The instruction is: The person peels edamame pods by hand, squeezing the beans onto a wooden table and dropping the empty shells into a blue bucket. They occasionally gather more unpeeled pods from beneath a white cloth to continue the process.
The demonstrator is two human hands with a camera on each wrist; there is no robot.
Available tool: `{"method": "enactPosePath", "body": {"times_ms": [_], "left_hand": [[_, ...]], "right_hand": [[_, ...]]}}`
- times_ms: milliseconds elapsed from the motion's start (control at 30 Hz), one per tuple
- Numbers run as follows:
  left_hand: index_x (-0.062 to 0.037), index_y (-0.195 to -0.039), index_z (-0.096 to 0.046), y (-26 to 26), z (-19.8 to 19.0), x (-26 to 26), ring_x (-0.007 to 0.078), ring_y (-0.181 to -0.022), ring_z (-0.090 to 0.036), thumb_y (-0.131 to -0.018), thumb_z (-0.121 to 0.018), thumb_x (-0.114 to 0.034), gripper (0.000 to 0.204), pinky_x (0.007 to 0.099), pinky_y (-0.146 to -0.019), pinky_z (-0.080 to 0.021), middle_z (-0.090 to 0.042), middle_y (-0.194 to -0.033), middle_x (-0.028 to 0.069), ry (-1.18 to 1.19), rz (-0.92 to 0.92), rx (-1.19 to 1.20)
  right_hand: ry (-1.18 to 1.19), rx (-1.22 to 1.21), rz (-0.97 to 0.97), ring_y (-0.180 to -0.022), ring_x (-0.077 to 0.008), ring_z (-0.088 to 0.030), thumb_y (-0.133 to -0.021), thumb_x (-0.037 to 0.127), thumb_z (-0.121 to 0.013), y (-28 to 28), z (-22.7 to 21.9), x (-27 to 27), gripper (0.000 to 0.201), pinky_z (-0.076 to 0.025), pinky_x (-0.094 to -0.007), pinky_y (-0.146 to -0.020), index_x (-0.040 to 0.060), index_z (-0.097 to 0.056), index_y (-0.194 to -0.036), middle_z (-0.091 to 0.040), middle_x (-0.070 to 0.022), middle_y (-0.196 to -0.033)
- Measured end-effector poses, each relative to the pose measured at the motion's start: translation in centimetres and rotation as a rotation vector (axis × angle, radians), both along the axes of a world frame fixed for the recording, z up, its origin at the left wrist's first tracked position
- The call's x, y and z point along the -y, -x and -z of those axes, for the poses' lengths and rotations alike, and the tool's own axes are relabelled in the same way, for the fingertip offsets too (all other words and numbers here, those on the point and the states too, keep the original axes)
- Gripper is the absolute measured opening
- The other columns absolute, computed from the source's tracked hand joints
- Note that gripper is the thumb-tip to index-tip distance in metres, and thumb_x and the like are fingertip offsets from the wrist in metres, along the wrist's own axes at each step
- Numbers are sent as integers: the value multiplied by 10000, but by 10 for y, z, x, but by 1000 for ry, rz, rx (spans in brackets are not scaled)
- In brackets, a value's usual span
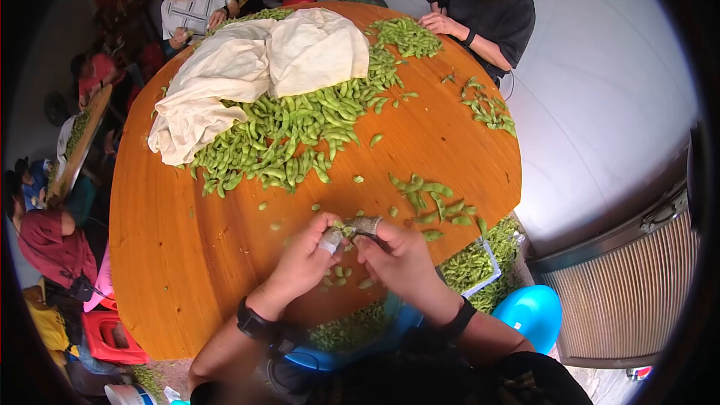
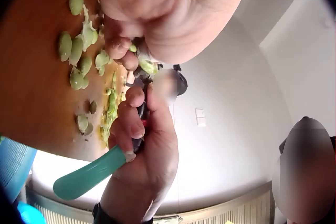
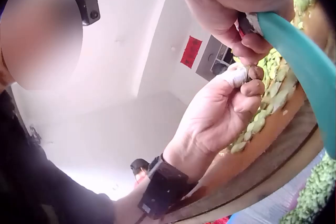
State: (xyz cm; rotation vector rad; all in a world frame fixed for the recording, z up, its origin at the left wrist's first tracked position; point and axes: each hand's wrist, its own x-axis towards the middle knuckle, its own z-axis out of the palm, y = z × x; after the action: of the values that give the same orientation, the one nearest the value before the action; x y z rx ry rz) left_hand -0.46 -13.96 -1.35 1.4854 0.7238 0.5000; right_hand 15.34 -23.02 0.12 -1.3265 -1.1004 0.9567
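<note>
Over the near table edge, my left hand (image 1: 304, 262), white tape round its thumb (image 1: 330, 240), pinches a green bean pod (image 1: 347, 231). Close against it, my right hand (image 1: 403, 259) grips a tool with a teal handle (image 2: 89, 174); its working end is hidden by the fingers in both wrist views. A grey woven wrap (image 1: 366, 224) covers one right fingertip. Below the hands, loose shelled beans (image 2: 65, 46) lie on the wooden table (image 1: 172, 270). A few whole pods (image 1: 425, 193) lie just beyond my right hand.
A large pod heap (image 1: 292, 131) under cream cloth (image 1: 319, 49) fills the table's far middle. Below the near edge is a blue basin (image 1: 409, 321) of green beans; a crate (image 1: 491, 262) stands at right. Two people sit opposite, with another pod pile (image 1: 406, 37) before one.
</note>
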Motion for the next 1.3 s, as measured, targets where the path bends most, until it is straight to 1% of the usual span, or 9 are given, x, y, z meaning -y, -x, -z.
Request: {"method": "enactPosePath", "body": {"times_ms": [133,200,333,500,767,833,967,1100,1300], "left_hand": [[-68,-1149,-532,0,-10,2,51,-714,-484,-953,-466,-5,216,202,-606,-413,-563,-915,-7,34,-32,-6],[-61,-1053,-611,3,-25,5,135,-790,-562,-899,-517,23,199,266,-683,-473,-598,-930,37,-390,2,-264],[-44,-947,-650,0,-53,-7,330,-970,-557,-771,-598,43,203,390,-814,-486,-611,-967,137,-1128,-54,-495],[-21,-921,-637,-24,-31,-67,326,-938,-561,-748,-597,48,191,405,-792,-486,-589,-914,137,-1282,-41,-580],[-23,-1000,-600,-29,-35,-59,262,-717,-627,-802,-590,61,215,365,-617,-512,-619,-874,99,-1192,-72,-583],[-32,-1056,-587,-27,-33,-38,136,-657,-623,-850,-531,98,250,290,-563,-499,-640,-882,35,-455,-73,-266],[-87,-1301,-564,-22,-27,-10,71,-723,-615,-874,-489,123,482,212,-630,-521,-633,-930,18,-94,-40,-72],[-82,-1353,-520,-22,-18,-1,92,-732,-631,-867,-475,137,534,226,-651,-537,-617,-963,49,-326,1,-51],[-64,-1376,-479,-22,-18,6,334,-778,-642,-808,-551,89,592,354,-679,-539,-573,-963,166,-899,35,-291]], "right_hand": [[113,-164,-12,-549,-35,-518,-938,76,-576,-9,-5,3,142,-426,-207,-477,52,-653,-1056,-574,31,-681],[97,-135,5,-547,-26,-516,-945,85,-573,-22,-4,4,154,-423,-193,-472,60,-654,-1073,-575,39,-692],[10,358,-4,-695,-336,-636,-871,40,-586,-64,-1,12,226,-503,-367,-650,4,-638,-1088,-650,-183,-803],[83,543,39,-722,-394,-613,-867,39,-574,-71,-22,14,225,-480,-394,-622,2,-636,-1080,-595,-238,-788],[-25,413,-23,-675,-276,-639,-873,27,-578,-66,-17,4,269,-505,-340,-638,-6,-611,-1138,-623,-204,-811],[34,318,-48,-639,-220,-621,-890,40,-576,-60,-19,-3,261,-500,-319,-604,-1,-613,-1145,-626,-169,-791],[249,-96,-198,-556,-84,-556,-945,88,-555,-47,-27,-11,220,-466,-244,-506,21,-629,-1142,-610,-48,-736],[294,-164,-231,-517,-50,-531,-968,123,-539,-39,-20,-10,134,-435,-213,-451,32,-638,-966,-592,7,-719],[272,-124,-215,-496,-51,-531,-966,130,-545,-31,-10,-4,134,-419,-215,-427,40,-621,-902,-586,16,-697]]}}
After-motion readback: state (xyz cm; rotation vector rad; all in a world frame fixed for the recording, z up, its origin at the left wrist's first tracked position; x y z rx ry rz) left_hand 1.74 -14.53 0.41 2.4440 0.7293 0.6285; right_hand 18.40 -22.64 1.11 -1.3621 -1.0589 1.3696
